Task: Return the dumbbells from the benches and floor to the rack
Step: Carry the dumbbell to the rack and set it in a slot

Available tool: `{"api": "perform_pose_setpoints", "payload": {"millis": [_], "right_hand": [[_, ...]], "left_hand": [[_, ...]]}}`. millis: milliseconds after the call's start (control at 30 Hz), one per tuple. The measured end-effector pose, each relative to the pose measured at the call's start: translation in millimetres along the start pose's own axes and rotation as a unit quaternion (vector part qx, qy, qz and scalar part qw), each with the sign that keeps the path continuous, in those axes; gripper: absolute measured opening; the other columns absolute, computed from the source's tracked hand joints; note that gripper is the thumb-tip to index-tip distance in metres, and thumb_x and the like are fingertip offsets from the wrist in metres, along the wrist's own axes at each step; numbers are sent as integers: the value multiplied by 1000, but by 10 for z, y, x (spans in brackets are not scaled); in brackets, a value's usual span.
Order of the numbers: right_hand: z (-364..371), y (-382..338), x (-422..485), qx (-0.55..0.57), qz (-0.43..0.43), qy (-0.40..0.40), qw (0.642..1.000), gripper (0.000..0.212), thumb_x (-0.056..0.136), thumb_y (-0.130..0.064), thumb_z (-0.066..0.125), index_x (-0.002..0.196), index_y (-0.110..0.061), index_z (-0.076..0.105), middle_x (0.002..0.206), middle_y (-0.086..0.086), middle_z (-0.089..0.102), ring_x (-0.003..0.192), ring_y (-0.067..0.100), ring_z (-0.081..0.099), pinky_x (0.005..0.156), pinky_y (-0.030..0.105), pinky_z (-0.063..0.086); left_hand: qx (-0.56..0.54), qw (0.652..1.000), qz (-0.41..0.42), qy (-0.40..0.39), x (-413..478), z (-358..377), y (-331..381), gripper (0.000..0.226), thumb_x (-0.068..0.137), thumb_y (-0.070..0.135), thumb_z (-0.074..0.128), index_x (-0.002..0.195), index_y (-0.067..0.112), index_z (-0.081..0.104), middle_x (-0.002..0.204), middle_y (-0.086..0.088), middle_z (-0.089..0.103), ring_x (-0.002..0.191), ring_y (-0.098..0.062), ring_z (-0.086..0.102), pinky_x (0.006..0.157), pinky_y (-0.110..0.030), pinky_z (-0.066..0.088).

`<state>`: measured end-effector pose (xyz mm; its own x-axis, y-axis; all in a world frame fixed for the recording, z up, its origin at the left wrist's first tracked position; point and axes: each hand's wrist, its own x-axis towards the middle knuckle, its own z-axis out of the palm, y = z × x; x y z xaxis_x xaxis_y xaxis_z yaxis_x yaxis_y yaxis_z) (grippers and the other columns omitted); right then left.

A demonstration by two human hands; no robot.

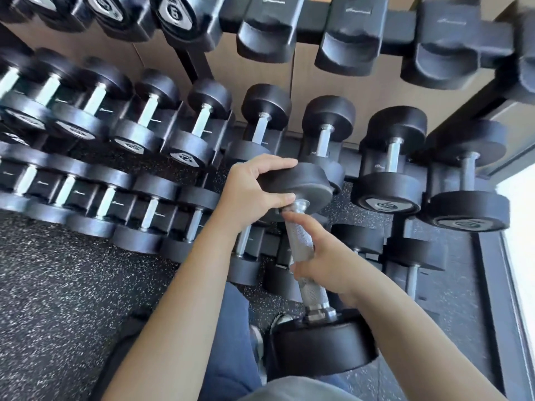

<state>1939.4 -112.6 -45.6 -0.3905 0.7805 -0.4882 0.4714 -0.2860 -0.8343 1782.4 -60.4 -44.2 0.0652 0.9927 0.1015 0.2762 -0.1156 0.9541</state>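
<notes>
Dumbbell [307, 256] held in both hands before the rack [376, 169].

Right hand [327, 261] wraps the knurled handle mid-length; left hand [254, 189] cups the far head's edge, thumb underneath near the collar. Both forearms reach forward. The near head hangs below the right wrist, above the speckled floor [58, 285].

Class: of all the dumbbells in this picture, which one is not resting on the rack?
The dumbbell held in both hands: left hand on its upper head, right hand around its knurled handle.

Dumbbell-laden rack [351, 166] on speckled floor [58, 285]
</notes>
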Motion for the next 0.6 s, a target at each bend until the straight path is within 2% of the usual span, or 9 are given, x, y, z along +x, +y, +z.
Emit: {"api": "perform_pose_setpoints", "payload": {"millis": [67,167,300,400,533,600], "right_hand": [[-62,-10,114,10,4,-8,1000,76,77,10,51,121,-51,38,105,-12,51,57,19,48,61,36,43],[-154,-16,254,8,4,-6,1000,77,77,10,50,124,-50,38,109,-10,52,47,11,41,58,33,41],[-263,-30,418,-2,3,-3,1000,75,79,10,49,125,-49,37,110,-7,52,48,11,40,57,30,41],[-324,-63,559,2,8,3,1000,74,79,10,49,126,-46,36,113,-3,53,43,6,39,48,22,38],[-373,-179,753,11,21,1,1000,69,80,5,56,127,-42,36,104,-11,53,36,3,37,44,18,35],[-373,-271,854,19,24,4,1000,69,81,3,59,127,-42,35,121,-10,47,36,-2,41,44,13,36]], "left_hand": [[-2,1000,-10,1,111,-1,-21,50,58,3,78,101,27,67,101,9,65,97,-4,59,87,-18,45],[-2,1000,-20,10,252,12,-62,50,58,1,77,101,26,67,103,7,65,100,-6,59,91,-24,46],[0,1000,-14,18,426,55,-145,49,57,7,77,101,28,66,104,8,65,103,-8,58,95,-29,45],[-18,1000,-21,5,593,41,-215,52,59,0,77,102,26,66,102,10,63,100,-4,58,91,-22,45],[-36,999,-28,-19,855,-36,-299,53,59,-4,77,99,29,66,101,12,62,96,1,58,86,-11,43],[-38,998,-27,-31,991,-97,-347,54,59,-4,77,98,31,65,102,12,62,97,3,57,86,-10,42]]}}
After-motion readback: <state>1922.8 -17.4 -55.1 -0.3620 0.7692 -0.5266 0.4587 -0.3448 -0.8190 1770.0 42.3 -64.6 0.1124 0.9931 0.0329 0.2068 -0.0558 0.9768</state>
